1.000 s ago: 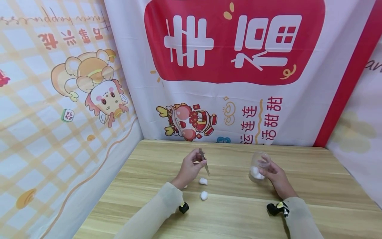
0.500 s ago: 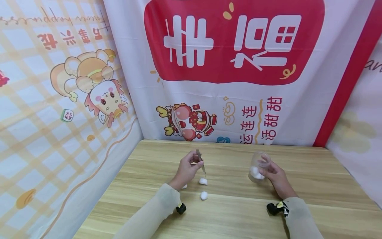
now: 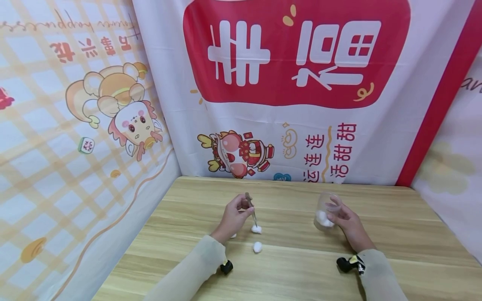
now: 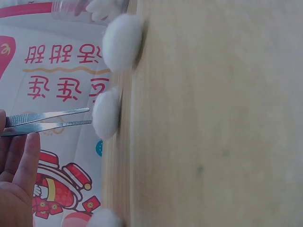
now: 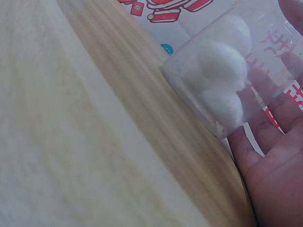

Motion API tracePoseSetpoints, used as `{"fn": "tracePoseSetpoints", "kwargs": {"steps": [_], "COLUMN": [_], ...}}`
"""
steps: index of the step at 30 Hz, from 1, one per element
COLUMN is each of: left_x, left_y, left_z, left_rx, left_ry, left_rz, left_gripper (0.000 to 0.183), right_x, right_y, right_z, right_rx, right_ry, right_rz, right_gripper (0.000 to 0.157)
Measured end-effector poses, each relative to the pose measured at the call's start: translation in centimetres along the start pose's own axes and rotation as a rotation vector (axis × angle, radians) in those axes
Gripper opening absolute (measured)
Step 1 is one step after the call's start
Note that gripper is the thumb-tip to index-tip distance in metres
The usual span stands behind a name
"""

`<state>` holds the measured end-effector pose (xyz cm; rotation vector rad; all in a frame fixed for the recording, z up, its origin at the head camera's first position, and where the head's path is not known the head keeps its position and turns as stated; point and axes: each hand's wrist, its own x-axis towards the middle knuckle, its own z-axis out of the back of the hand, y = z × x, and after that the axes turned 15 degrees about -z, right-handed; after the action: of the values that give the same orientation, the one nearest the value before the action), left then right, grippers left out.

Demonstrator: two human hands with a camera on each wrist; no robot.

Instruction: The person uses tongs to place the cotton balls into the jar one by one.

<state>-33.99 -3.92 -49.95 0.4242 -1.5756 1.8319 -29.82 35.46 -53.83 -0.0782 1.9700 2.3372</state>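
Metal tweezers (image 3: pixel 251 207) are pinched in my left hand (image 3: pixel 233 217), pointing down. Their tips stand at a cotton ball (image 3: pixel 256 229) on the table; in the left wrist view the two tweezer arms (image 4: pixel 52 120) are parted, close beside a cotton ball (image 4: pixel 106 114). Another cotton ball (image 3: pixel 257 247) lies nearer me, and a third (image 3: pixel 233 235) is mostly hidden by my left wrist. On the right, my right hand (image 3: pixel 350 223) grips a clear plastic jar (image 3: pixel 326 200), slightly tilted. Several cotton balls (image 5: pixel 220 66) sit inside it near the bottom.
The wooden table (image 3: pixel 293 271) runs back to a printed cloth wall (image 3: pixel 293 138). Another patterned cloth (image 3: pixel 113 175) closes off the left side. Small black cameras (image 3: pixel 226 267) are strapped at both wrists.
My left hand has moved left and a little down, bringing the tweezer tips from above the cotton ball to it. My right hand and the jar stay where they were.
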Motion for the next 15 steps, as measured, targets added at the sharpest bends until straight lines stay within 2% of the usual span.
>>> {"fn": "tracePoseSetpoints", "kwargs": {"steps": [6, 15], "left_x": [-0.22, -0.31], "left_y": [0.32, 0.26], "left_z": [0.08, 0.03], "left_rx": [0.007, 0.040], "left_ry": [-0.016, 0.019], "left_rz": [-0.008, 0.016], "left_gripper": [0.024, 0.021], "right_x": [0.14, 0.13], "right_y": [-0.18, -0.15], "right_z": [0.07, -0.02], "right_rx": [-0.011, 0.002], "right_ry": [-0.006, 0.002], "right_rz": [0.007, 0.025], "right_gripper": [0.069, 0.068]}}
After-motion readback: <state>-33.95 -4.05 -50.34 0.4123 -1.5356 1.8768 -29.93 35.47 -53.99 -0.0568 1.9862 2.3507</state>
